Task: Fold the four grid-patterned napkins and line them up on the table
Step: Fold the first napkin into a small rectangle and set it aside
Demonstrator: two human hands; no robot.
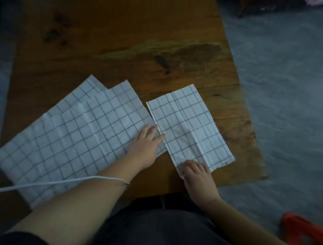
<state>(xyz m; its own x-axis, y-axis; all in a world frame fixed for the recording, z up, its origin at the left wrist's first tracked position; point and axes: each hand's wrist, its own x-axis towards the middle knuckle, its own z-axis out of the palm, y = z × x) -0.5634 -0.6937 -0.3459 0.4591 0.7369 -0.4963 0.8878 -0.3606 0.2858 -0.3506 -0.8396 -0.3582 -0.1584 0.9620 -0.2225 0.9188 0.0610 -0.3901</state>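
Observation:
A folded white napkin with a dark grid point(190, 124) lies as a long rectangle on the right part of the wooden table point(124, 36). My right hand point(197, 173) pinches its near corner. Left of it lies a stack of unfolded grid napkins point(72, 132), spread flat, with at least two far corners showing one behind the other. My left hand point(146, 142) rests flat, fingers together, on the right edge of that stack, its fingertips touching the folded napkin's left edge.
A white cord point(50, 184) runs from the left edge to my left wrist. The table's right edge drops to a grey floor point(289, 91). An orange object point(304, 231) sits on the floor at lower right. Dark clutter lies beyond the table's far end.

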